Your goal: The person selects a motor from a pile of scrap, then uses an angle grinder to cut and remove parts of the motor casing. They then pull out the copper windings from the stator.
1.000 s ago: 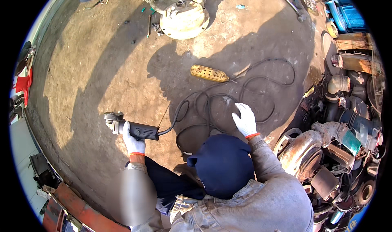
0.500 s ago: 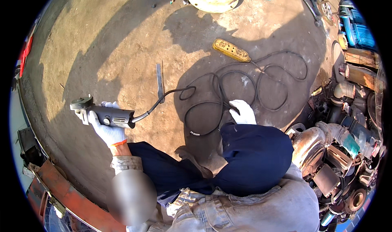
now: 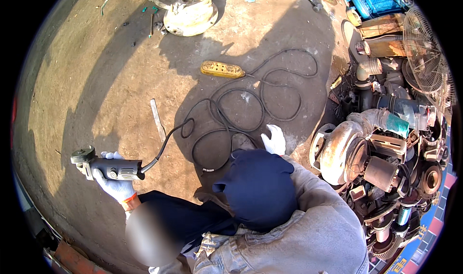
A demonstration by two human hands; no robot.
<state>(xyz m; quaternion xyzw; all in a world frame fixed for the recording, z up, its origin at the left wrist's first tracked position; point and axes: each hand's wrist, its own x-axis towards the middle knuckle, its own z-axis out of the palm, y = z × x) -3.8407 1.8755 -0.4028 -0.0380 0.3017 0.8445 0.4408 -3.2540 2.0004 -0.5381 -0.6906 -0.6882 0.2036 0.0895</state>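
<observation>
Yellow characters (image 3: 400, 264), on a blue strip (image 3: 413, 249), lower right edge

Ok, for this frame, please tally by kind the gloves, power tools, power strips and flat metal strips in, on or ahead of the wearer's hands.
White knitted gloves: 2
Black-bodied angle grinder: 1
Yellow oblong power strip: 1
Narrow flat metal strip: 1
Total: 5

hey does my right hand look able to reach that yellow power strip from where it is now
Probably yes, perhaps with a forward lean: the right hand looks empty, and only loops of black cable lying on the ground seem to come between it and the yellow power strip.
</observation>
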